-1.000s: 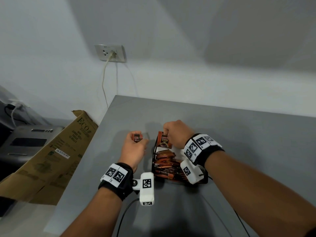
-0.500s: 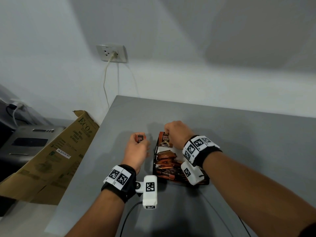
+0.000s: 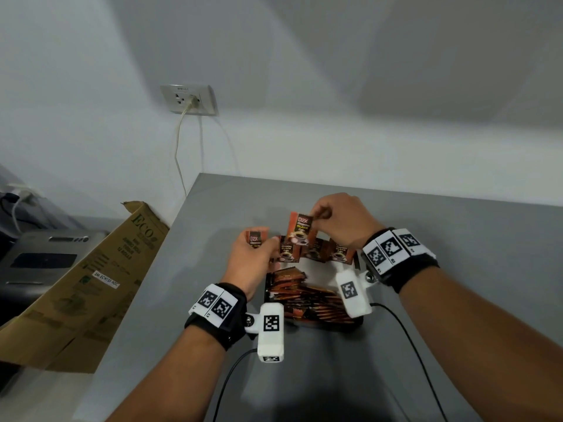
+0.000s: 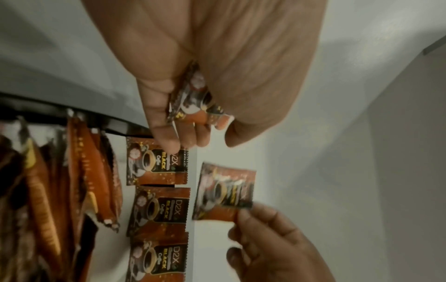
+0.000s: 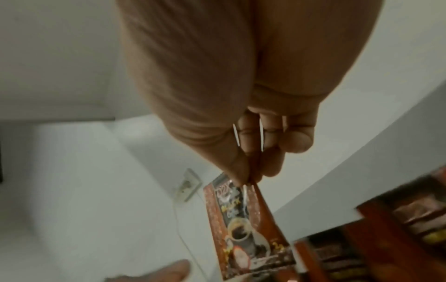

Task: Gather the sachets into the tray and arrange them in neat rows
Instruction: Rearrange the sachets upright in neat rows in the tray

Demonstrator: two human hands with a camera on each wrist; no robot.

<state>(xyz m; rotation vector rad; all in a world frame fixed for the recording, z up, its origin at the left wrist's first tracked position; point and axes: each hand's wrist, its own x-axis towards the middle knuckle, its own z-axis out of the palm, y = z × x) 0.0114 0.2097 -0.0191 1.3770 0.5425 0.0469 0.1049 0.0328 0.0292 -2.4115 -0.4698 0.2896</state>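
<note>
A black tray (image 3: 359, 322) on the grey table holds a heap of orange-and-black coffee sachets (image 3: 300, 295). A row of three sachets (image 3: 313, 252) lies at its far end, also in the left wrist view (image 4: 156, 206). My right hand (image 3: 316, 216) pinches one sachet (image 3: 300, 228) by its top corner, hanging just above that row (image 5: 248, 229). My left hand (image 3: 259, 245) grips another sachet (image 3: 255, 239) at the tray's far left corner. In the left wrist view that sachet (image 4: 195, 101) sits folded in my fingers, and my thumb (image 4: 166, 145) touches the row's end sachet.
A flattened cardboard box (image 3: 91, 284) leans off the table's left edge beside a grey appliance (image 3: 39, 257). A wall socket (image 3: 189, 99) with a cable is behind. Black wrist cables (image 3: 405, 336) trail over the near table. Bare grey table (image 3: 472, 269) lies right of the tray.
My right hand has lifted its sachet a little above the tray's far end. My left hand has moved right with its sachet, up to the tray's corner.
</note>
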